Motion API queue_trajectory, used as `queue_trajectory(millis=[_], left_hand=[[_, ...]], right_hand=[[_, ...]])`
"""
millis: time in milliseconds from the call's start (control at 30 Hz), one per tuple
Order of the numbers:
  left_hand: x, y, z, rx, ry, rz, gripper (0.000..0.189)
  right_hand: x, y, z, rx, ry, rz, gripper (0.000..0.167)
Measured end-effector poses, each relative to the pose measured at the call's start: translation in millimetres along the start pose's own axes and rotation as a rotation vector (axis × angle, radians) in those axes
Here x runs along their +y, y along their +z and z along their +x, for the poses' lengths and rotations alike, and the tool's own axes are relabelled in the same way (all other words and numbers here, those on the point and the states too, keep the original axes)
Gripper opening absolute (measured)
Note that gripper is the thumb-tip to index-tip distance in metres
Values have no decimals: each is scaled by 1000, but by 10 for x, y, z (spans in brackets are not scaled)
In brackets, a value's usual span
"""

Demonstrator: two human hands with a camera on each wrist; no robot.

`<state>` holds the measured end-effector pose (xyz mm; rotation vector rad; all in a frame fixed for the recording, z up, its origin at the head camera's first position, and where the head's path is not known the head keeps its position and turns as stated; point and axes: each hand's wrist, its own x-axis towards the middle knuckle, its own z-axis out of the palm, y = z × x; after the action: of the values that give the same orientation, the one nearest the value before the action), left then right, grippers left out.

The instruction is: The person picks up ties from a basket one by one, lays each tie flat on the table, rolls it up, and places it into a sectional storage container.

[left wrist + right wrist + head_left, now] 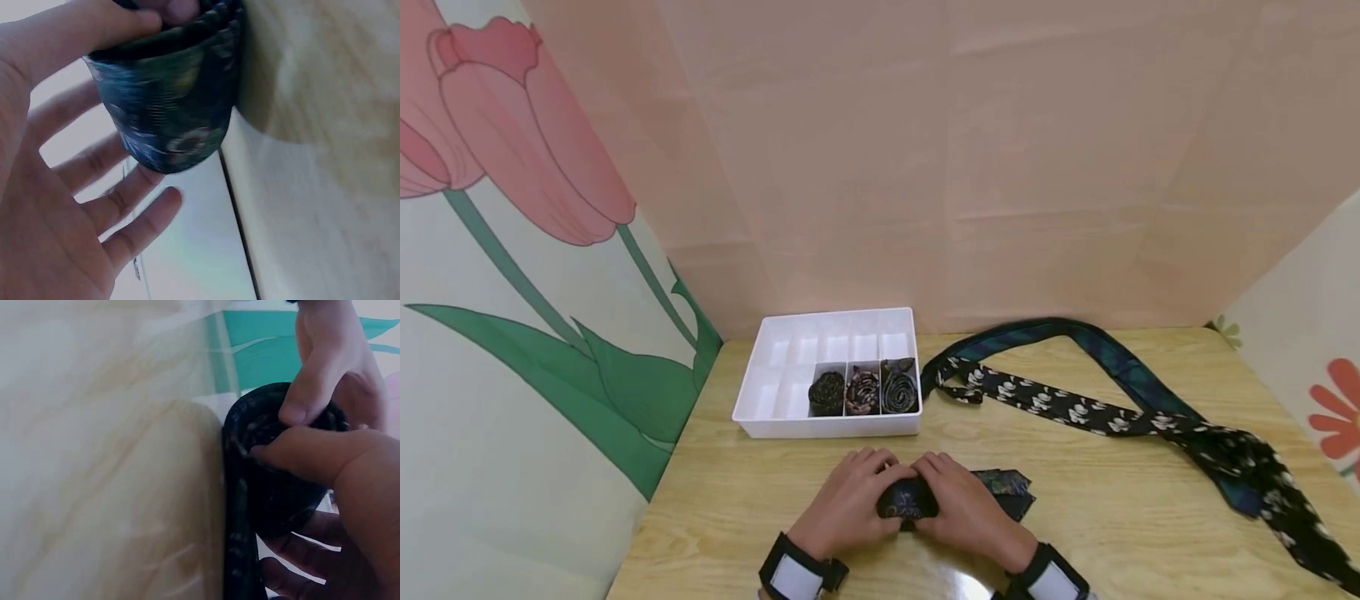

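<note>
A dark necktie with a blue-green pattern, partly wound into a roll [908, 502], lies on the table between both hands. My left hand [856, 502] grips the roll from its left side, thumb on the coiled edge and fingers round the far side. From the right, my right hand [961, 505] holds the same roll [281, 494], its thumb [312, 450] pressed at the coil's end. The tie's flat tail [1009, 485] runs out to the right past the right hand. In the left wrist view, the patterned outer layer [169, 106] shows a curved, rounded edge.
Behind the hands stands a white divided box [831, 428]. Three rolled neckties, the middle one [862, 392] reddish, fill its front right compartments. To the right, a black tie with white figures [1060, 409] lies across a dark green-blue tie [1108, 354]. A peach-coloured wall [970, 167] backs the table.
</note>
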<state>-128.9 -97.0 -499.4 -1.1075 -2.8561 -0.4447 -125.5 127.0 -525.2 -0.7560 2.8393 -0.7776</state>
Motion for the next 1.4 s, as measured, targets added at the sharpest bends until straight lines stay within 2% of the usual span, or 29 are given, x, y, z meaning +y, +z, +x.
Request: queue_trajectory(millis=[133, 367, 500, 700, 833, 967, 1067, 1200, 1400], left_hand=[[7, -4, -5, -15, -6, 5, 53], [-3, 33, 26, 48, 42, 21, 56], [-1, 41, 12, 57, 40, 23, 52], [23, 36, 12, 40, 7, 33, 62], [25, 31, 11, 51, 17, 41, 54], [33, 25, 26, 49, 37, 12, 57], [40, 32, 35, 37, 41, -12, 58], [41, 35, 53, 32, 46, 15, 52], [71, 50, 61, 25, 34, 32, 63]], right_hand=[[8, -9, -10, -19, 1, 8, 64], [33, -16, -21, -15, 2, 31, 62], [47, -25, -42, -17, 4, 44, 61], [64, -21, -51, -52, 22, 58, 63], [62, -33, -55, -19, -7, 55, 63], [71, -37, -62, 23, -24, 34, 61], [94, -33, -67, 15, -21, 46, 61], [120, -48, -73, -13, -13, 43, 62], [140, -75, -91, -19, -15, 7, 64]])
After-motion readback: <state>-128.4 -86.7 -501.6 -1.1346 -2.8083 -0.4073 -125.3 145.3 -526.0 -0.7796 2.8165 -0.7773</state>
